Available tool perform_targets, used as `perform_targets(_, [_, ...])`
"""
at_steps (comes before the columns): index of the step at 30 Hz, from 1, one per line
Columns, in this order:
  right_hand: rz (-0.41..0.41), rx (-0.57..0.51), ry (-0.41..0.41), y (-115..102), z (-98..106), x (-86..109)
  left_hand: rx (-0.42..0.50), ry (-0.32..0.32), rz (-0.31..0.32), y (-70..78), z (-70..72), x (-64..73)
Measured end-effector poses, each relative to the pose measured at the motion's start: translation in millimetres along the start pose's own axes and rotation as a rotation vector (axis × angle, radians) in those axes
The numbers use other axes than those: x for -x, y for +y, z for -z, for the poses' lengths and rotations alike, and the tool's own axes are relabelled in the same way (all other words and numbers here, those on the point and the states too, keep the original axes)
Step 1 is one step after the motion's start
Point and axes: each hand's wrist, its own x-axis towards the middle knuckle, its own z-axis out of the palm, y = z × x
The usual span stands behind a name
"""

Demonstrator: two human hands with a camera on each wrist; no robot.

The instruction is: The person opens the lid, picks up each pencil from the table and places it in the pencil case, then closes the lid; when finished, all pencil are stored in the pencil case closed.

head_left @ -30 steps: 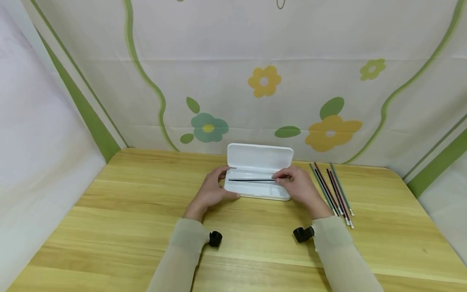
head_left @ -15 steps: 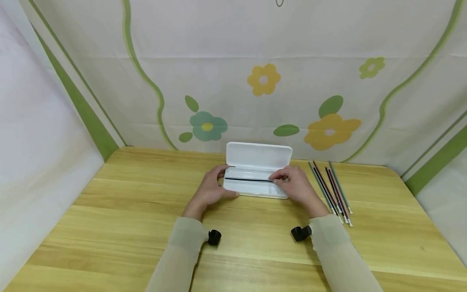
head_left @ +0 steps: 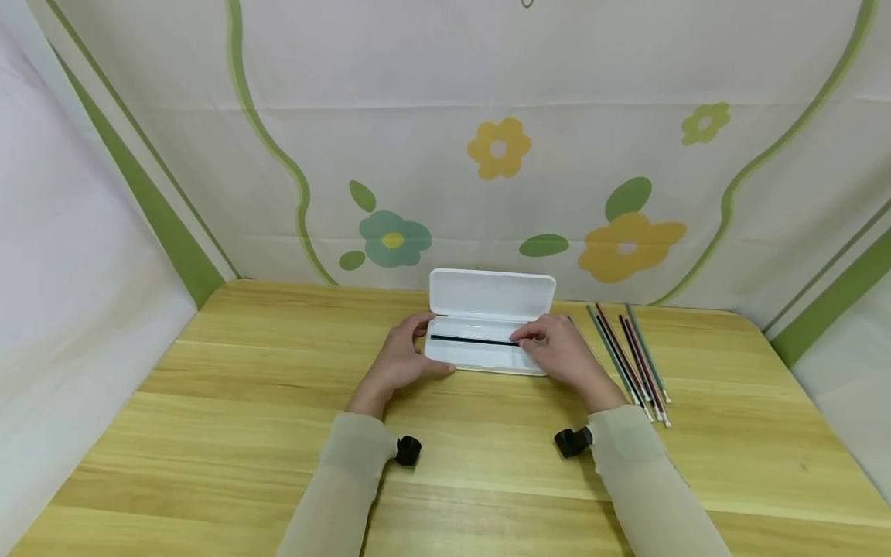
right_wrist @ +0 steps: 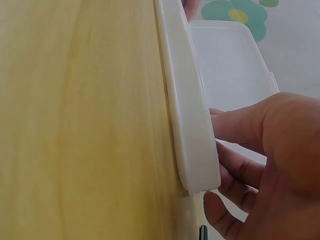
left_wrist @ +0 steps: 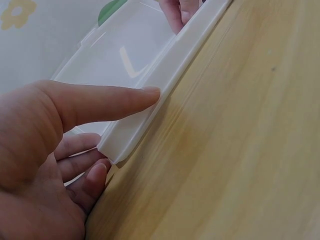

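A white pencil case [head_left: 480, 365] lies with its lid [head_left: 492, 294] raised at the back. My left hand [head_left: 400, 357] grips its left end, the thumb [left_wrist: 107, 104] along the front edge and the other fingers round the end. Inside the case, a dark pencil [head_left: 469, 340] stretches lengthwise. My right hand [head_left: 560, 352] pinches it near its right end, which the fingers hide. The right wrist view shows the case's front wall [right_wrist: 187, 110] with right fingers [right_wrist: 240, 125] over the right end; the pinched pencil is hidden there.
Several loose pencils [head_left: 629, 363] with white ends lie on the wooden table [head_left: 480, 464] right of the case. A thin dark tip [head_left: 571, 318] shows just behind my right hand. A patterned cloth [head_left: 445, 170] hangs behind the table.
My right hand has shifted slightly left with the pencil, which now sits lower in the case. A thin dark tip now shows behind that hand. My left hand keeps its grip.
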Motion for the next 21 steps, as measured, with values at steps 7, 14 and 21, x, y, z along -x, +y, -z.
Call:
perform_targets(7, [0.009,0.0,-0.006,0.9,-1.0,1.7,0.008,-0.002,-0.001,0.7,0.1,0.7])
perform_targets(14, [0.03,0.002,-0.011,2.8,-0.7,2.8,0.009,-0.001,-0.001,0.2,-0.1,-0.2])
perform_targets(21, [0.028,-0.015,-0.008,2.6,-0.3,2.5,0.008,0.001,-0.005,0.0,-0.2,0.2])
